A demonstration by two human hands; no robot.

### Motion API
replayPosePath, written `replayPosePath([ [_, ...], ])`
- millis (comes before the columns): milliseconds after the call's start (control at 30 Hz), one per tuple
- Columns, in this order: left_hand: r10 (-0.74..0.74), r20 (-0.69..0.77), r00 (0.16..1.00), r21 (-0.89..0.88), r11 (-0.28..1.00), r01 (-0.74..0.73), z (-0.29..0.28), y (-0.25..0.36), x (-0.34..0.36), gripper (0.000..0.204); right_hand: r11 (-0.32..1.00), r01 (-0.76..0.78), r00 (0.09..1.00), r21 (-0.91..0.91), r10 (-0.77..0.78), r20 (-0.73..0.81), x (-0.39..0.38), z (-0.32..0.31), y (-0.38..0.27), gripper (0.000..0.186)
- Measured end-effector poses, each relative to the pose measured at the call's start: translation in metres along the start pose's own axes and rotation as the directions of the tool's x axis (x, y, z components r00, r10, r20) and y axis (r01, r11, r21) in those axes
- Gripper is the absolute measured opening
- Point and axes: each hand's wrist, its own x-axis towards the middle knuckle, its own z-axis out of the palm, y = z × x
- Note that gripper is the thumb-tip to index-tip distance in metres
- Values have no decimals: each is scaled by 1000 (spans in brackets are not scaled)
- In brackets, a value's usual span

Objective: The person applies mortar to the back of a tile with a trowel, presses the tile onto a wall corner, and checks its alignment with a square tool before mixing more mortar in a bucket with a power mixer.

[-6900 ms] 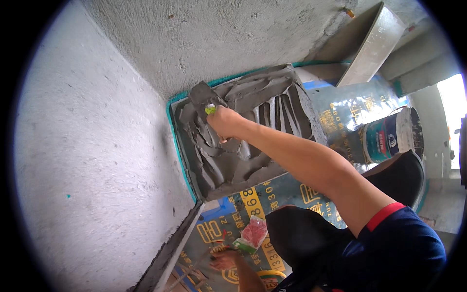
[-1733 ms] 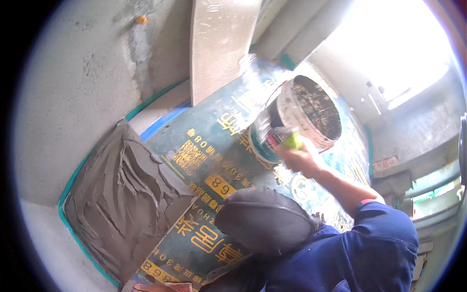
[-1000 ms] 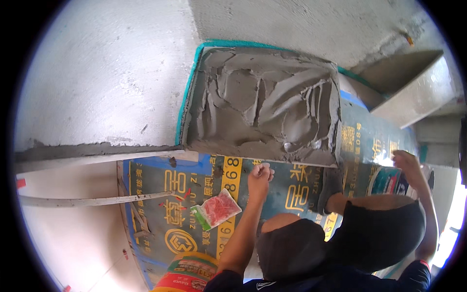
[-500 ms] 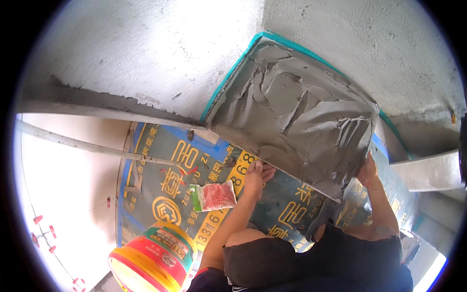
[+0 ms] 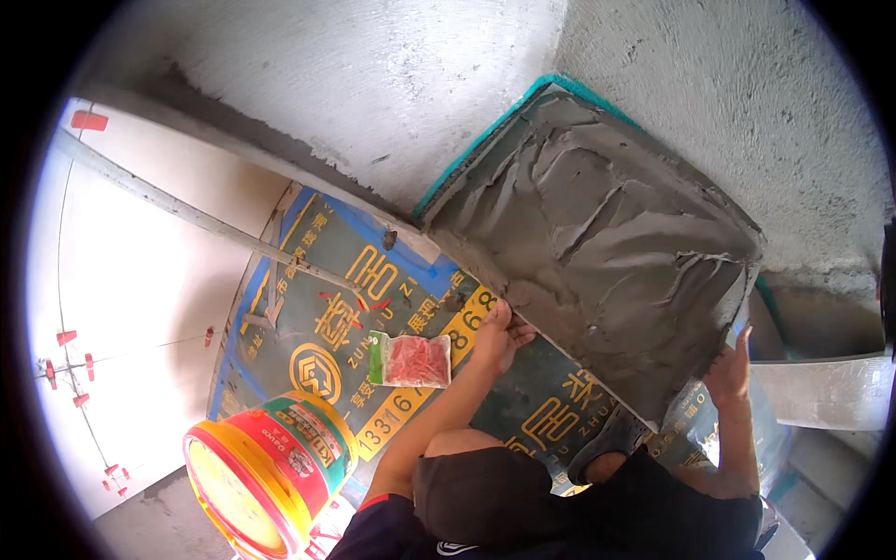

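Observation:
A large tile [image 5: 597,233] lies tilted in front of me, its upper face spread with ridged, wet grey mortar. My left hand [image 5: 500,341] is closed at its near left edge, thumb on top and the other fingers curled under. At the right edge, my right hand [image 5: 730,375] grips the tile's side with the thumb pointing up; its other fingers are partly hidden. The far end of the tile stands by the wall corner, where a teal strip [image 5: 481,154] runs along its edges.
Left of my left hand lies a clear bag of red plastic pieces [image 5: 417,362] on a printed green floor sheet [image 5: 317,271]. A red and yellow bucket [image 5: 280,457] stands lower left. White tiles [image 5: 140,308] with red clips cover the left side. A white curved-looking ledge [image 5: 821,387] is right.
The view has turned, so the tile and wall corner appear farther right and the bucket farther left. Both hands keep their places at the tile's edges.

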Motion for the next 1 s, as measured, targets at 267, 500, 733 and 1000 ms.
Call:
replayPosePath([
  [267, 73, 225, 972, -343, 939, 9, 18, 46, -33, 33, 911, 316, 949, -264, -306, 77, -75, 69, -62, 83],
  [500, 113, 242, 964, -494, 869, 22, 27, 98, -51, 29, 507, 718, 535, -477, -840, -87, -99, 178, -99, 61],
  [733, 190, 207, 960, -669, 744, -3, 24, 148, -56, 29, 151, 714, 456, -683, -841, 291, -115, 329, -128, 42],
  [1000, 269, 138, 953, -763, 642, -70, 22, 165, -60, 26, -27, 772, 411, -635, -740, 532, -79, 441, -119, 73],
])
